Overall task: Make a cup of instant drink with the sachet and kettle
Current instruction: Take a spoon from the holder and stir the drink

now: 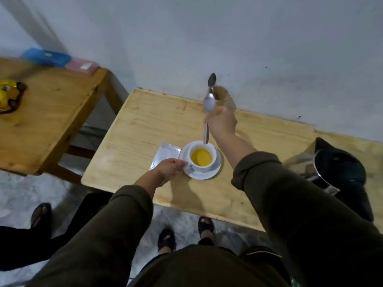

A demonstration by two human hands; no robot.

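A white cup (204, 165) filled with yellow drink (201, 157) stands on a white saucer (213, 172) near the middle of the light wooden table (145, 125). My left hand (171, 167) grips the cup's handle. My right hand (220, 121) is raised above and behind the cup, holding a metal spoon (209, 104) with its bowl up and its handle pointing down toward the cup's far rim. A silver sachet (165, 154) lies flat just left of the saucer. The steel kettle with a black lid (339, 170) stands at the table's right edge.
A wooden holder (222, 96) with another spoon (211, 80) stands by the wall behind my right hand. A second wooden table (41, 112) to the left carries blue and pink boxes (46, 56) and a yellow packet (8, 96). Another person's foot (40, 214) is at lower left.
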